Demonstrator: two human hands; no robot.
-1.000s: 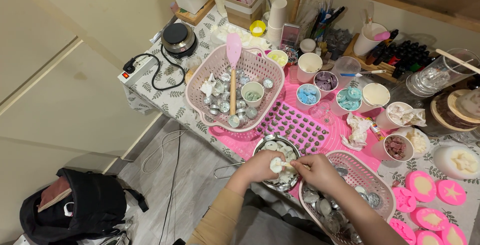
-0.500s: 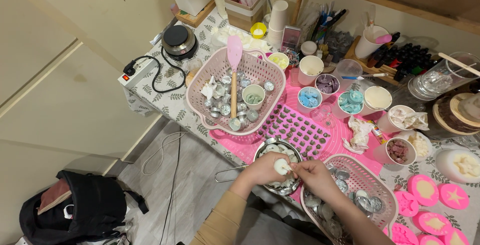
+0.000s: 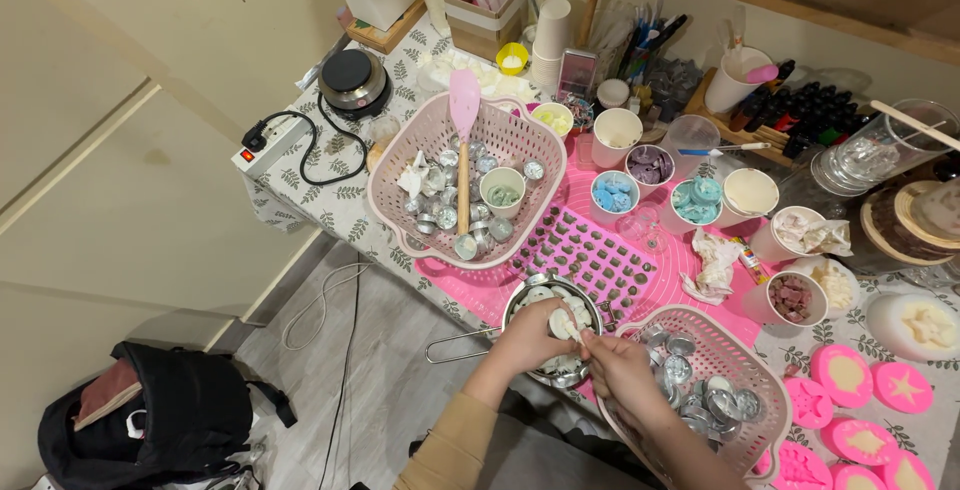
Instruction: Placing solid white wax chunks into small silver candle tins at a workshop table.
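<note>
Both my hands are over a small metal saucepan (image 3: 520,295) full of white wax pieces at the table's near edge. My left hand (image 3: 527,340) and my right hand (image 3: 620,370) together grip one round white wax disc (image 3: 561,323), fingers meeting on it above the pan. Just right of my right hand stands a pink basket (image 3: 770,390) holding several empty metal tealight cups. A pink silicone mould mat (image 3: 590,250) lies just beyond the pan.
A second pink basket (image 3: 400,165) with metal cups, a paper cup and a pink spatula (image 3: 464,120) sits further back. Cups of coloured wax (image 3: 612,195), a hot plate (image 3: 352,78), a power strip (image 3: 268,145) and pink moulds (image 3: 845,375) surround. A black backpack (image 3: 150,425) lies on the floor.
My hands have stayed over the saucepan, working the white disc between the fingers; the view has shifted slightly.
</note>
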